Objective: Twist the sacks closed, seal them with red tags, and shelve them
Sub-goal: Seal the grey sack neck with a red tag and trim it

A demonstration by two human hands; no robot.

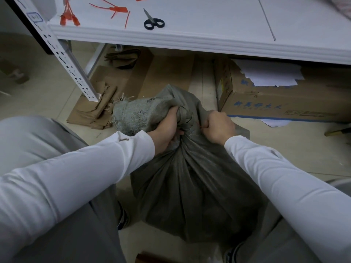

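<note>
We see the sack [190,177] at the centre of the frame, standing on the floor in front of us, its neck twisted into a rope. Our left hand [167,128] is curled tight round that neck. Our right hand [218,126], just beside it, is a closed fist pinching a tag [200,126] (only a sliver of red shows at the fingers). A white shelf [190,40] runs along the top of the frame, with spare tags [117,9] lying at upper left and black scissors [152,19] near them. At right, under the shelf, a box [275,105] bears blue printed characters, too blurred for us to read, and white papers [269,74] lie on top of it. A blue-edged label [35,17] on the shelf post at upper left is also unreadable.
</note>
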